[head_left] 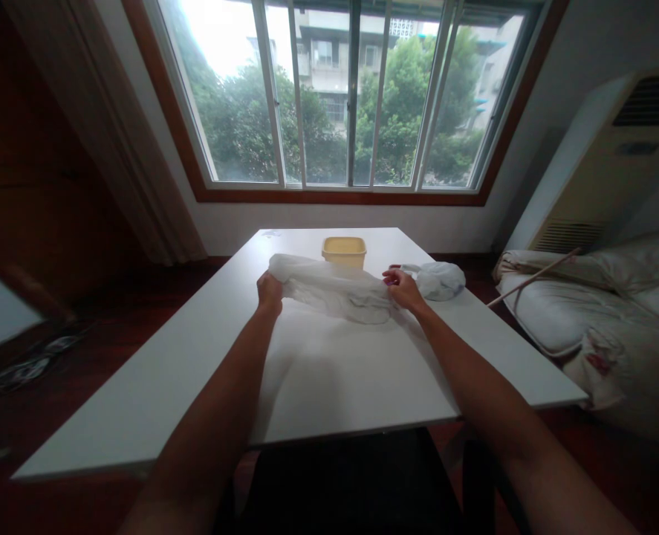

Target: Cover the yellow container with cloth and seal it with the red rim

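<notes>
A thin, translucent white plastic bag (334, 292) is stretched sideways above the white table, in front of a yellow container. My left hand (270, 291) is closed on the bag's left end. At its right end, my right hand (401, 287) pinches the bag between bent fingers. Something small and purple shows at the right fingertips, too small to make out. Just beyond my right hand lies a crumpled white plastic bag (441, 281).
The yellow container (344, 251) stands near the far side of the white table (195, 371). A covered sofa (563, 305) with a thin stick (533, 278) is at the right, below an air conditioner (591, 163). A window spans the far wall.
</notes>
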A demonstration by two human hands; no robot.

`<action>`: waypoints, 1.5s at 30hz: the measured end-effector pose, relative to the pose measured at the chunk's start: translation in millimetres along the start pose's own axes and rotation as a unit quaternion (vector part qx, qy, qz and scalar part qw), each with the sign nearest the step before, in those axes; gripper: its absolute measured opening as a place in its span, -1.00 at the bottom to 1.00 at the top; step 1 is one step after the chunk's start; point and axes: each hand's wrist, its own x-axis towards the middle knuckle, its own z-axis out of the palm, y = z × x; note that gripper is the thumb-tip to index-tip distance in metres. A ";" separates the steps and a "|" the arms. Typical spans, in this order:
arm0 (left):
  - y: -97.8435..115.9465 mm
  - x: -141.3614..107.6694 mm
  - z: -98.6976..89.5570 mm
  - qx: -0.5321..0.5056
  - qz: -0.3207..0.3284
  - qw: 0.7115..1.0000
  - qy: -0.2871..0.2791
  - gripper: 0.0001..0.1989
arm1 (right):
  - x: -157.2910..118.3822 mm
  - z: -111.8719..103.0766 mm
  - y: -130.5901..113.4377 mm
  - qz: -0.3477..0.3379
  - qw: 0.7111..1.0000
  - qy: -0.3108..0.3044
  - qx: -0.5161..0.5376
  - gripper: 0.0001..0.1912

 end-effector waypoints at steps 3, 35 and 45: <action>5.3 -16.8 14.0 -0.021 -0.009 0.998 -0.051 -0.77 | -9.4 6.8 -22.1 -0.105 0.993 0.054 -0.016 -0.69; -15.0 -29.3 25.6 0.224 0.238 0.923 -0.204 0.28 | -15.8 45.5 -48.6 -0.199 0.975 -0.101 -0.005 -0.74; -20.3 -28.3 20.4 0.362 0.434 0.804 -0.188 0.37 | -23.6 50.9 -33.6 -0.193 0.964 -0.171 -0.059 -0.83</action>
